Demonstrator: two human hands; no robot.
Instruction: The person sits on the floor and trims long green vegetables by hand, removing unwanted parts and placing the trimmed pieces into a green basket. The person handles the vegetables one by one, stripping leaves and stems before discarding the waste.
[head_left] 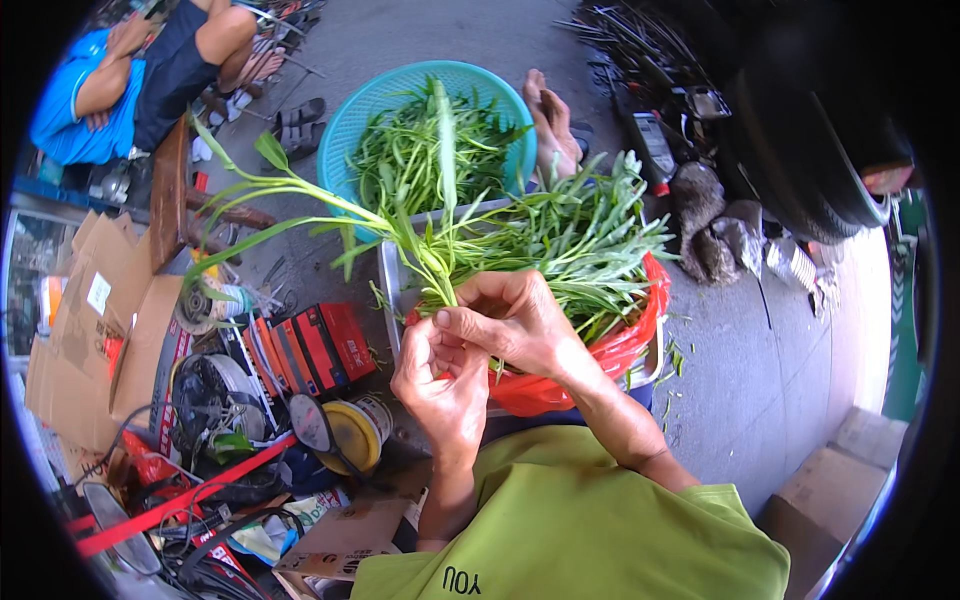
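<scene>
A leafy green stalk, looking like water spinach (430, 262), rises from my fingers, its long shoots leaning to the upper left. My left hand (440, 385) is closed with its fingertips at the stalk's lower end. My right hand (520, 325) meets it there, thumb and fingers pinched around the stem. Just beyond my hands, a heap of the same greens (580, 240) lies in a red plastic bag (545, 390) on a pale tray (389, 280). Farther off, a turquoise plastic basket (338, 130) holds more loose greens.
At left are a wooden stool (170, 195), an open cardboard box (95, 330), red boxes (330, 345) and a tangle of cables and tools. Another person (100, 95) sits at upper left. Dark tyres (800, 150) and cardboard boxes (835, 485) stand at right.
</scene>
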